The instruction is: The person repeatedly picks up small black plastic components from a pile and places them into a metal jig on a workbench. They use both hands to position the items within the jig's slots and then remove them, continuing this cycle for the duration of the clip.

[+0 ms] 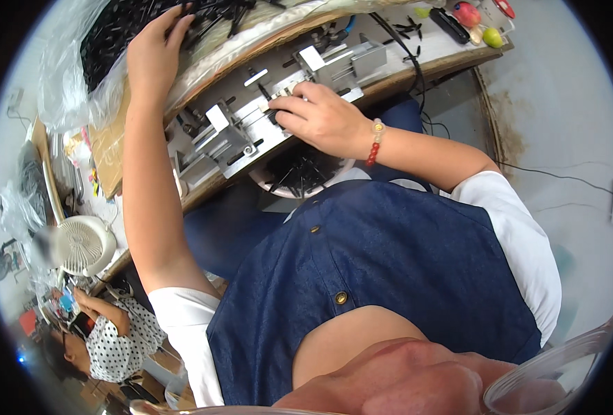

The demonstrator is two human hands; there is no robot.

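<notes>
My left hand [155, 55] reaches into a large plastic-lined box at the upper left. Its fingers are apart, their tips among a heap of thin black plastic pieces [116, 45]. Across the bench edge lies a metal jig [258, 142] with silver blocks at both ends. Over its middle is my right hand [327, 123], fingers bent down onto small pale parts [283, 91]. A dark bit shows by the fingertips; what they grip is mostly hidden. Close by, a slim black piece [263, 88] stands out of the jig. Below sits a white tub [334, 181] holding similar black pieces.
Clear plastic sheeting [64, 86] hangs off the box. At the bench's far right lie a black case [449, 26], a red fruit [467, 14] and a green fruit [491, 37]. Black cables [417, 72] run past the jig. A white fan [85, 245] and another person [123, 339] are left.
</notes>
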